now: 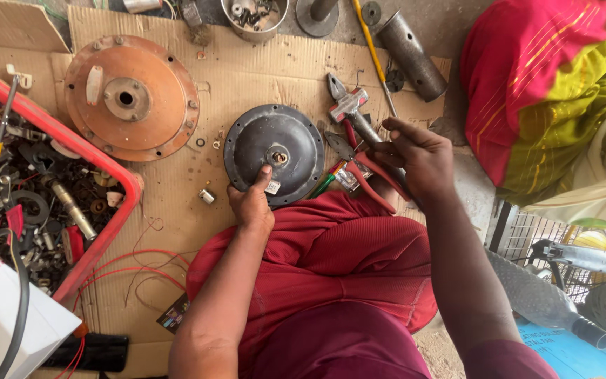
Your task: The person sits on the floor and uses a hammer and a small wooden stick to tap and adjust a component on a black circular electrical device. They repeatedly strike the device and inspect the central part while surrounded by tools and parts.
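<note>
A dark grey round metal motor cover (273, 144) lies flat on cardboard in front of my red-clad knee. My left hand (252, 201) grips its near edge, thumb pressing close to the brass centre hub (279, 157). My right hand (415, 156) is closed around the handle of a metal hammer (351, 109), whose head sits just right of the cover. Red-handled pliers (362, 172) and a screwdriver with a green and red handle (325, 182) lie under and beside that hand.
A larger orange-brown round cover (131, 98) lies at the upper left. A red crate (71, 203) full of metal parts stands at left, red wires (142, 263) trailing near it. A metal tube (412, 56) and tin of parts (254, 14) sit at the top. Another person in red and yellow cloth (548, 91) sits at right.
</note>
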